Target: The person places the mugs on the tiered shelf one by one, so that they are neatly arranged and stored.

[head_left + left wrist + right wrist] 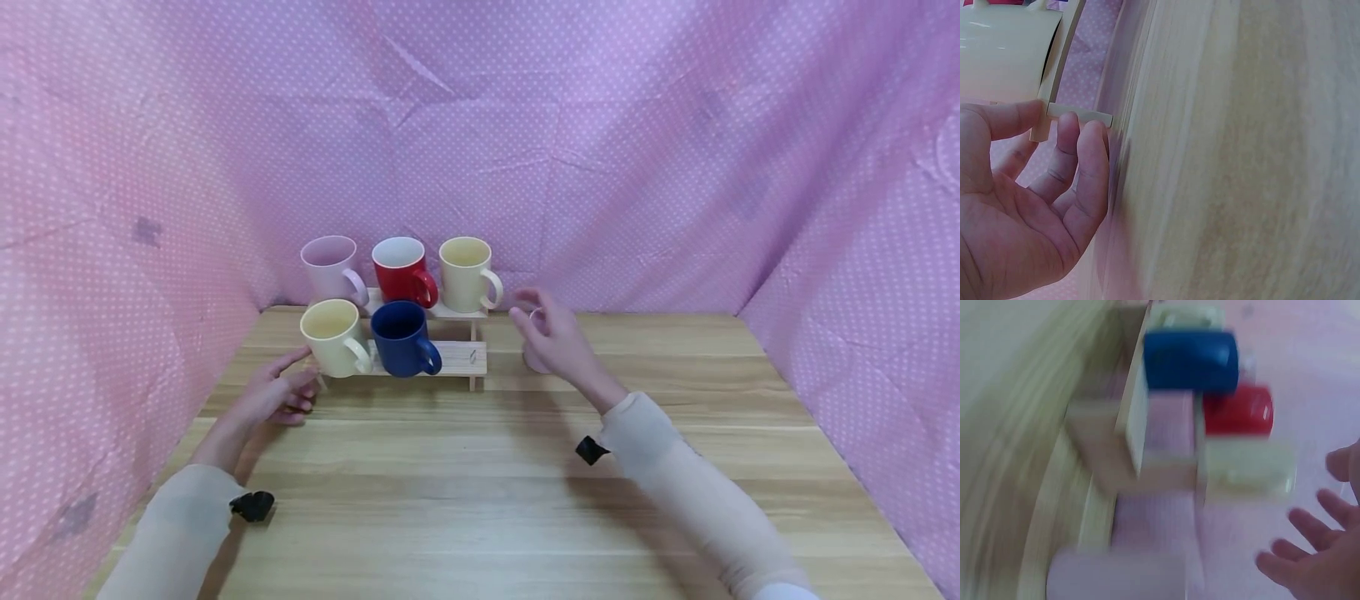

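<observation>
My left hand grips the left end of a two-tier wooden rack; in the left wrist view its fingertips meet the board end and leg. A pale yellow mug and a dark blue mug stand on the lower tier. On the upper tier are a lilac mug, a red mug with a white inside, and another pale yellow mug. Right of the rack, my right hand hovers with spread fingers, holding nothing, and partly hides a pale pink mug on the table.
The wood-grain table has a pink dotted cloth hanging behind it and on both sides. The rack stands near the back edge, left of the middle. Its lower tier shows bare board right of the blue mug.
</observation>
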`<state>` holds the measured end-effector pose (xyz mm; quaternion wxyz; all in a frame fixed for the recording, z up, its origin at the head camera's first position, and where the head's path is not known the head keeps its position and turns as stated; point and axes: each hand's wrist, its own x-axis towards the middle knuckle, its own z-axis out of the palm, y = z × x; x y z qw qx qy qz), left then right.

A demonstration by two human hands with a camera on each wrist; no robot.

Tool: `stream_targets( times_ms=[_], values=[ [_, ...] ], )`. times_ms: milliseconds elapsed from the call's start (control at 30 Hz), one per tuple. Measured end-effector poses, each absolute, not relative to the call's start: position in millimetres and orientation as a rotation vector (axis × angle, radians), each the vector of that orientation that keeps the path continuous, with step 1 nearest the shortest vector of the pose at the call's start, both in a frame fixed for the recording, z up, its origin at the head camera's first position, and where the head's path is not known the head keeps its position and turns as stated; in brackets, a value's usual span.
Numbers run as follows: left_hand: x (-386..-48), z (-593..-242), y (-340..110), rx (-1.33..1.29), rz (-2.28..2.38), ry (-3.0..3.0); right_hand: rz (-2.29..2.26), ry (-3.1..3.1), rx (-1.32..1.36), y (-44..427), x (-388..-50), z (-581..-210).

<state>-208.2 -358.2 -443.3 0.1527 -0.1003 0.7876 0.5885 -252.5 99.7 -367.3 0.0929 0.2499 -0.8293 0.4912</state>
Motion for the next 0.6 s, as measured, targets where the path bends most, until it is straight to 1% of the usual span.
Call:
stream_targets(
  times_ms=[133,333,467,600],
  values=[
    [-208.2,-443.8,-358.1,-0.291,1.688,2.26,1.218,-2.442,0.626,129.0,-261.8,-372.9],
    [-208.8,-443.9,-359.0,-0.293,1.684,2.264,1.143,-2.573,0.473,156.7,-265.6,-383.1],
    [-210.1,-445.6,-360.0,-0.292,1.682,2.261,1.204,-2.711,0.471,169.7,-268.3,-394.3],
    [-210.5,-446.8,-360.5,-0.287,1.683,2.259,1.519,-2.753,0.483,177.3,-270.0,-406.9]
  ],
)
